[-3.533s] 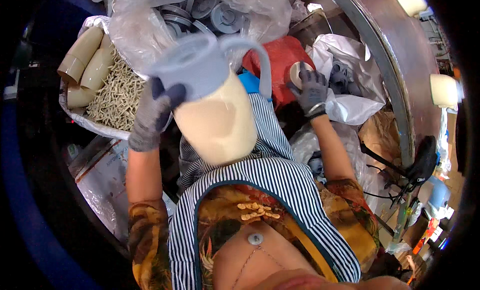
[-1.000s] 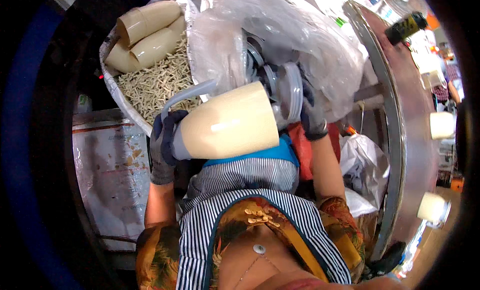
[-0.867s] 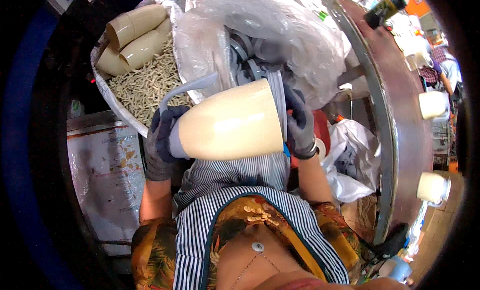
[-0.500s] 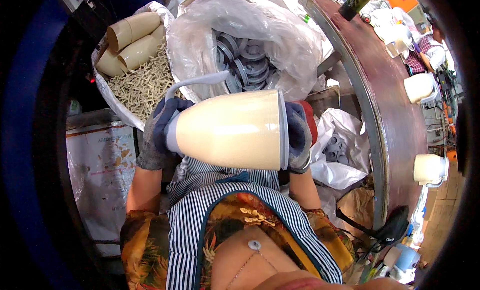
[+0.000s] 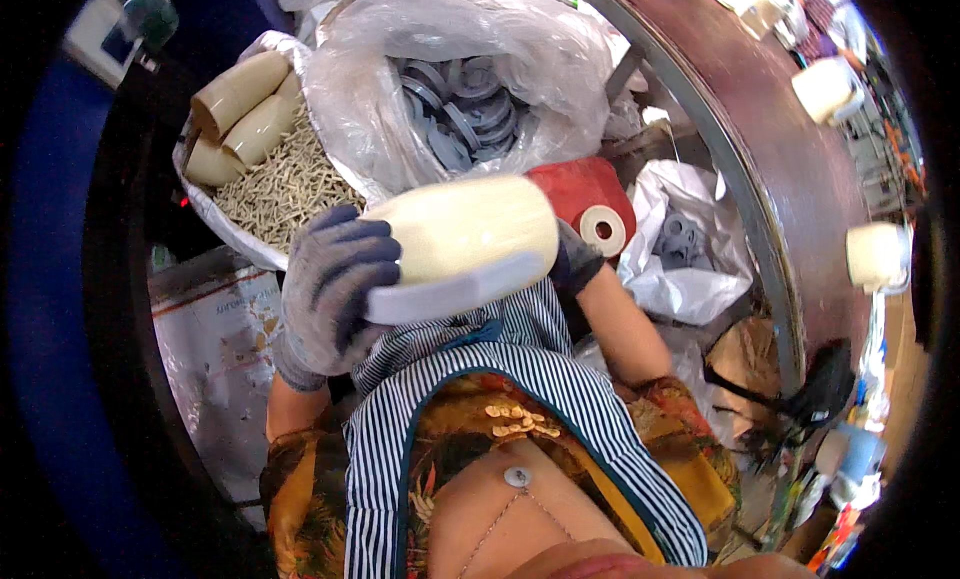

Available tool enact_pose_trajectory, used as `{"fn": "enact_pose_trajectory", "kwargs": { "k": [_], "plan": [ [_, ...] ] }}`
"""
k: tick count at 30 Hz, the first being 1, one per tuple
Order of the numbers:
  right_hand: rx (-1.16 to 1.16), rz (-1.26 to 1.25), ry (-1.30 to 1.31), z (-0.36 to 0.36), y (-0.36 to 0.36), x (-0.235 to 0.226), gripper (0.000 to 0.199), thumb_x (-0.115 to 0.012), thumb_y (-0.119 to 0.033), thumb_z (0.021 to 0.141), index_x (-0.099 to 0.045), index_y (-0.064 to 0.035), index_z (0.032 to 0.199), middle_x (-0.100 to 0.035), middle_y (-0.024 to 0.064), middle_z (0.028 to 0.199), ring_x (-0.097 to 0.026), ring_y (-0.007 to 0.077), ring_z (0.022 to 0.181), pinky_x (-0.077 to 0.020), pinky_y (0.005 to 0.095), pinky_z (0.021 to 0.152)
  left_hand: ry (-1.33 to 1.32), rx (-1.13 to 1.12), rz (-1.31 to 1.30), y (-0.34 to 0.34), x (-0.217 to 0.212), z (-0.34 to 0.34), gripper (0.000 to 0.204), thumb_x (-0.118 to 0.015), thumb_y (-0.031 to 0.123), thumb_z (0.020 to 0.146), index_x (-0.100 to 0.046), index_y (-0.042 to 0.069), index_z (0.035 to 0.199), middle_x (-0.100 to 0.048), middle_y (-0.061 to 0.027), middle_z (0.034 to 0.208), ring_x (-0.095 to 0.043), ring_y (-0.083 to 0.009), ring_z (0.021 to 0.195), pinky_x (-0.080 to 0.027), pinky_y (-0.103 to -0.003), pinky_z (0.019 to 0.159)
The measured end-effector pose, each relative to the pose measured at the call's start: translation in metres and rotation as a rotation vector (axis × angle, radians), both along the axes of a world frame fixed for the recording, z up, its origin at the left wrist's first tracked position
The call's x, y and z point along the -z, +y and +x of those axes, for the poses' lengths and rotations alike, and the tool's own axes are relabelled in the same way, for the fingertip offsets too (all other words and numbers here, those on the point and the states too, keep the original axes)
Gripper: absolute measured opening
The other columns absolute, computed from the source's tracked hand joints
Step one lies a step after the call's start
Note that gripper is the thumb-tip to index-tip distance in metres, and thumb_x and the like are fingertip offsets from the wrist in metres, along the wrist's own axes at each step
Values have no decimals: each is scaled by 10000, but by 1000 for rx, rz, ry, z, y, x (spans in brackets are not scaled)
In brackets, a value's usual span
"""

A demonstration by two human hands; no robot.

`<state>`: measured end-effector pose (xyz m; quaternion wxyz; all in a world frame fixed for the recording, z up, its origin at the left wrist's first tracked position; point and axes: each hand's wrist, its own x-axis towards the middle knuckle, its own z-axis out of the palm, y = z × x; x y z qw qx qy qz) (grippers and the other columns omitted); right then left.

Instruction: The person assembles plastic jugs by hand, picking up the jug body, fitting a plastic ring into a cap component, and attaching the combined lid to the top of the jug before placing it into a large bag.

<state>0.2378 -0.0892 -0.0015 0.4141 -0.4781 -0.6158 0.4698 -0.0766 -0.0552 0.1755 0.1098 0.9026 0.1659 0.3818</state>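
**Head view: cream jug held sideways between two gloved hands**

In the head view, a cream-coloured plastic jug (image 5: 465, 229) is seen at the centre of the frame, turned on its side above a striped apron (image 5: 480, 379). The jug's pale handle (image 5: 455, 294) lies along its lower edge. The left hand (image 5: 335, 284), in a grey knit glove, is closed around the handle and the left end of the jug, so its grip is shut on the jug. The right hand (image 5: 575, 264), also gloved in grey, is mostly hidden behind the jug's right end; it is pressed against that end, but whether its fingers are curled cannot be told.

Just right of the jug, a red spool (image 5: 585, 199) with a pale core is seen. Above the jug, a clear plastic bag (image 5: 540, 69) filled with grey ring-shaped parts is lying open. In the upper left of the frame, a white sack (image 5: 215, 209) is seen holding thin pale sticks and three cream tubes (image 5: 240, 114). At centre right, a white bag (image 5: 690, 279) with more grey parts is lying beside a curved brown table (image 5: 790, 179), on which cream jugs (image 5: 875, 254) are standing.
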Motion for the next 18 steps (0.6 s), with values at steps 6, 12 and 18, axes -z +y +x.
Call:
{"fn": "enact_pose_trajectory", "kwargs": {
  "k": [6, 12, 18],
  "plan": [
    [350, 505, -190, -4, -53, -144, 556, -740, -373, 807, -588, -19, 1208, -617, 91, 1132, -584, 209, 1042, -477, 374, 905, 253, 63, 132, 16, -31, 54, 445, -703, 275, 685, -596, 53, 1056, -621, -133, 1076, -596, -343, 1053, -424, -520, 995],
    [1066, 860, -287, 114, -129, -137, 266, -629, -280, 885, -612, -61, 1036, -625, 89, 856, -610, 232, 789, -497, 349, 707, -160, 257, 193, 27, -55, 140, 638, -724, 232, 776, -489, 9, 1325, -518, -179, 1338, -480, -330, 1253, -347, -438, 1067],
    [1570, 722, -470, 240, -219, -187, 301, -593, -301, 921, -580, -85, 1130, -566, 40, 811, -553, 183, 746, -461, 314, 670, -97, 261, -418, 10, 22, 141, 470, -634, 63, 857, -528, -26, 1307, -581, -179, 1296, -513, -287, 1252, -364, -398, 1079]
  ]
}}
